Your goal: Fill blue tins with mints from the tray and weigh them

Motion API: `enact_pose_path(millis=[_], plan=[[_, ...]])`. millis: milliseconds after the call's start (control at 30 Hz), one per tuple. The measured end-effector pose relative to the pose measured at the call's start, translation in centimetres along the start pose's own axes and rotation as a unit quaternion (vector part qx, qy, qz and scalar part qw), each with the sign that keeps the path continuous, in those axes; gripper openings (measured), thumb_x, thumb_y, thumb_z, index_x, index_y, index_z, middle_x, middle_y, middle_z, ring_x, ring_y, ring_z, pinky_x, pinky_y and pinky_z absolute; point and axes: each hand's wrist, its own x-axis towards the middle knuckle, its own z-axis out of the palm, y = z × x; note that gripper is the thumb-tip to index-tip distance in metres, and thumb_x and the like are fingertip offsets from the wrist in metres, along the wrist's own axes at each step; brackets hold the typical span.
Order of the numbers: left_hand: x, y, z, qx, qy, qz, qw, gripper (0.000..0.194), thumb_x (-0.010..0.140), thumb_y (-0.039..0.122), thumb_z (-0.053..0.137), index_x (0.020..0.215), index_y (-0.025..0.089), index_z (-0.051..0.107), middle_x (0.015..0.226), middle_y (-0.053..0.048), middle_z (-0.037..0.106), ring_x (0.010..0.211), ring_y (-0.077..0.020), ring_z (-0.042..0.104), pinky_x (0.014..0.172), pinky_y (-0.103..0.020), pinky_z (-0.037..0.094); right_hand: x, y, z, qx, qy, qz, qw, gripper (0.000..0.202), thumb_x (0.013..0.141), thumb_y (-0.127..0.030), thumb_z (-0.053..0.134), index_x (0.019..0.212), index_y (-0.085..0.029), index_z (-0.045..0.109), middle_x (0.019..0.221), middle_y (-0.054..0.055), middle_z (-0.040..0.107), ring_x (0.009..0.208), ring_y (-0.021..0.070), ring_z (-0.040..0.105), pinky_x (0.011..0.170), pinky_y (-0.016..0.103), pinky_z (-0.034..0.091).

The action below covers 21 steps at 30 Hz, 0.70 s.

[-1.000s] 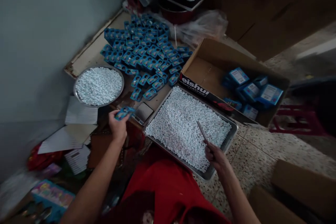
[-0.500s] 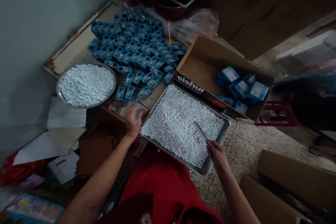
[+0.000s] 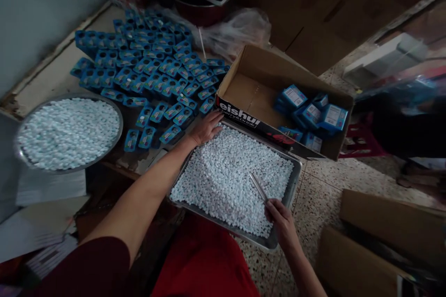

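Note:
A metal tray (image 3: 295, 183), heaped with small white and pale-blue pellets (image 3: 240, 176), lies at a slant in front of my body. My right hand (image 3: 281, 218) is closed around a slim, flat metal tool (image 3: 257, 184), whose far end rests on or just above the pellets. I cannot make out its exact kind. My left hand (image 3: 208, 128) reaches over the tray's far left corner, fingers stretched toward the lower corner of the cardboard box (image 3: 258, 88); it seems to touch the corner there. Nothing shows in it. Rows of small blue packs (image 3: 153, 79) stand just left of it.
At the left, a round metal bowl (image 3: 120, 125) holds more pellets. Several blue packages (image 3: 311, 113) lie inside the cardboard box. Clear plastic film (image 3: 240, 30) is bunched behind. More cardboard boxes (image 3: 362, 260) stand on the speckled floor at right, and a person sits partly in view.
My left hand has moved away and to the right, from the table beside the tray to the tray's far corner by the box. My view has shifted; the right hand still holds the tool.

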Motion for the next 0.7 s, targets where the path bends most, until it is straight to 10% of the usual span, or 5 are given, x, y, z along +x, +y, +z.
enact_pose_path(millis=[233, 400, 700], plan=[[-3.4, 0.1, -0.1, -0.003, -0.067, 0.003, 0.998, 0.059, 0.100, 0.044, 0.051, 0.152, 0.016, 0.048, 0.162, -0.016, 0.042, 0.156, -0.0328, 0.029, 0.129, -0.060, 0.018, -1.6, 4.1, -2.3, 0.042, 0.058, 0.063, 0.995, 0.040, 0.084, -0.057, 0.075, 0.078, -0.020, 0.064, 0.063, -0.002, 0.051, 0.057, 0.0128, 0.040, 0.054, 0.025, 0.030], [-5.5, 4.5, 1.2, -0.029, -0.056, -0.023, 0.998, 0.061, 0.098, 0.050, 0.053, 0.149, 0.018, 0.051, 0.151, -0.015, 0.054, 0.146, -0.0328, 0.043, 0.126, -0.056, 0.026, -0.8, 4.1, -2.1, 0.060, 0.076, 0.063, 0.993, 0.039, 0.079, -0.055, 0.080, 0.074, -0.020, 0.065, 0.064, -0.002, 0.053, 0.057, 0.0126, 0.044, 0.053, 0.025, 0.034], [-4.7, 15.0, 8.8, -0.127, -0.003, -0.089, 0.988, 0.051, 0.096, 0.048, 0.060, 0.138, 0.019, 0.060, 0.141, -0.016, 0.059, 0.137, -0.0314, 0.051, 0.119, -0.054, 0.039, -1.0, 3.6, -3.4, 0.070, 0.080, 0.059, 0.993, 0.037, 0.075, -0.053, 0.083, 0.083, -0.019, 0.068, 0.068, -0.001, 0.056, 0.059, 0.0128, 0.046, 0.053, 0.024, 0.036]])
